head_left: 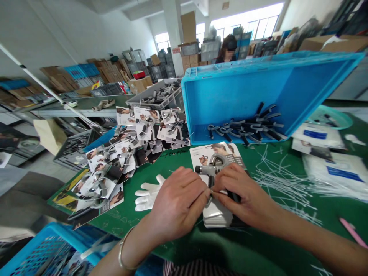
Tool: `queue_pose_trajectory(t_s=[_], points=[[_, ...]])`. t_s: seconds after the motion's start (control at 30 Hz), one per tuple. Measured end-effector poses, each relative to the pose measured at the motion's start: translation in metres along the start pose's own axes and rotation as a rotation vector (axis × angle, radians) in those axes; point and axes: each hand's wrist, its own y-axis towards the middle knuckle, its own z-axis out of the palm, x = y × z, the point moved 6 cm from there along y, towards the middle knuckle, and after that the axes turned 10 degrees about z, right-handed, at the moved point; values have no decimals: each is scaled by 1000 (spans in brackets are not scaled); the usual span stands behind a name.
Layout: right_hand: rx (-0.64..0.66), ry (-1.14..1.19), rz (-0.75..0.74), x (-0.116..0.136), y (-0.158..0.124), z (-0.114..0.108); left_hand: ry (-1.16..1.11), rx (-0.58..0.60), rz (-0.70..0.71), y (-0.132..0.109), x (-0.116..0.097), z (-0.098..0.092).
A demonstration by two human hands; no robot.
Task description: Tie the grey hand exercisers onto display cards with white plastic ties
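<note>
Left hand (181, 203) and right hand (244, 193), bare, nearly together; the fingertips of each are pinched closed at the hand grip's dark handle, anything between them being too small to tell. The hand grip (207, 170), smooth grey with a coiled metal spring, lies on a glossy printed card (195, 154) atop a stack. Its arched end points to 12 o'clock, its black knob to 9; the long axis runs roughly 12 to 6, the lower part hidden. Outward: a limp white fabric glove (145, 196) at 9, heaped cards (115, 168) at 10, a ribbed blue plastic crate (230, 90) at 1, slender white ties (281, 186) at 3.
</note>
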Motion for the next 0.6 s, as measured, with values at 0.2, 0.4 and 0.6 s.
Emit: queue_pose_trajectory(t_s=[0.2, 0.4, 0.6], points=[[-20, 53, 31, -7, -3, -3, -194, -136, -195, -23, 10, 23], [41, 190, -45, 2, 10, 2, -95, -209, -364, -45, 21, 57], [73, 334, -50, -3, -13, -15, 105, -181, -151, -47, 19, 50]])
